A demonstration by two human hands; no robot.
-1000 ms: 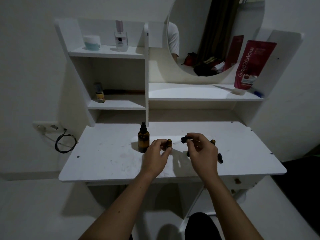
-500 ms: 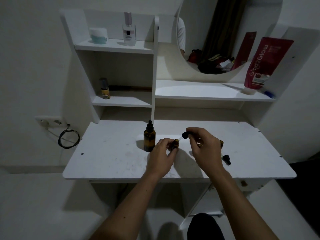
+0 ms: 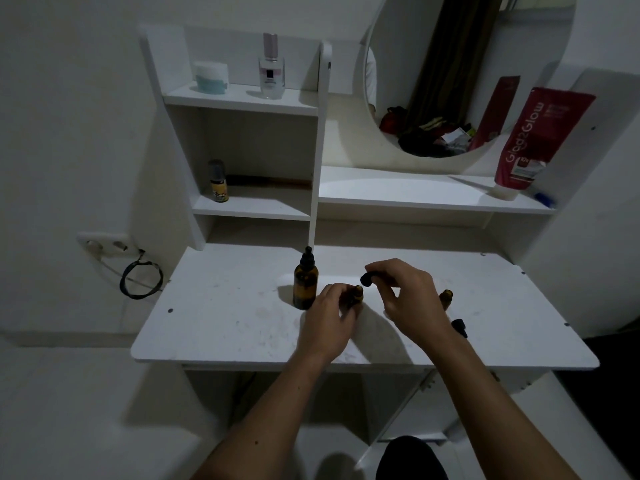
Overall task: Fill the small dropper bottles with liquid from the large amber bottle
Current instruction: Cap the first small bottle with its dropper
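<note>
The large amber bottle (image 3: 305,287) stands upright on the white desk (image 3: 225,317) with its black dropper cap on. Just right of it my left hand (image 3: 329,320) grips a small amber dropper bottle (image 3: 356,295) with an uncovered neck. My right hand (image 3: 407,299) pinches a black dropper cap (image 3: 367,279) right above that neck, tilted. A second small amber bottle (image 3: 446,297) stands uncapped behind my right hand, partly hidden. A loose black cap (image 3: 460,328) lies on the desk beside my right wrist.
Shelves rise behind the desk: a jar (image 3: 210,77) and a clear perfume bottle (image 3: 272,67) on top, a small yellow-labelled bottle (image 3: 218,183) lower. A red tube (image 3: 533,140) leans at the right under a round mirror (image 3: 460,71). A wall socket with coiled cable (image 3: 140,277) hangs left.
The right hand has brought the black dropper cap down and closer to the neck of the small bottle held by the left hand. The camera has shifted slightly.
</note>
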